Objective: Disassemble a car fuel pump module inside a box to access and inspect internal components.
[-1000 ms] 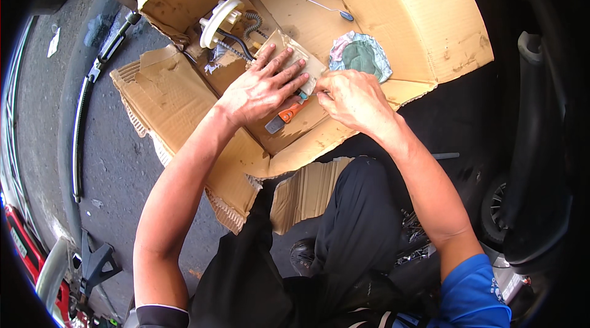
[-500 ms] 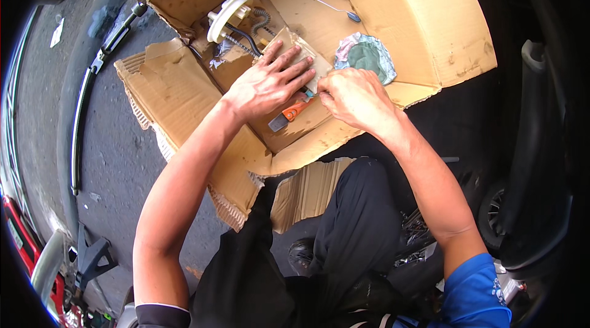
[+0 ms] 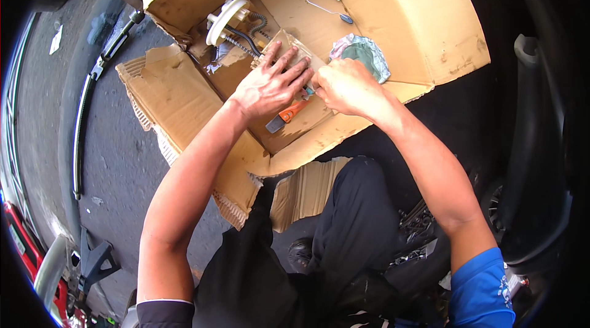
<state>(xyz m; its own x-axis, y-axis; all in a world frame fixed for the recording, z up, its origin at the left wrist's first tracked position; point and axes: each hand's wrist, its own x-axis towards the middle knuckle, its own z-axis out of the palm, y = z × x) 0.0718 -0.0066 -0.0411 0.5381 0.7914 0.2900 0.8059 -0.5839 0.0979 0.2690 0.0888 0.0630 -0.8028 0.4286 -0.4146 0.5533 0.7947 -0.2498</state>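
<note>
While the left hand (image 3: 269, 88) splays on boxy beige plastic (image 3: 314, 62), the right hand (image 3: 349, 86) curls, grip unclear.

Shows matt brown cardboard in the box (image 3: 452, 27), rough and corrugated along the torn flap (image 3: 169, 91) at left of centre. Looks like smooth plastic on the white flange (image 3: 227, 19) toward the upper left, ribbed on the grey hose (image 3: 264, 20), dull on the cream case (image 3: 289, 39). Crinkles on the bag (image 3: 364, 51); paper or film, cannot tell. Reads as glossy metal on the rod (image 3: 117, 44) at left, matt cloth on the trousers (image 3: 359, 205) below.
</note>
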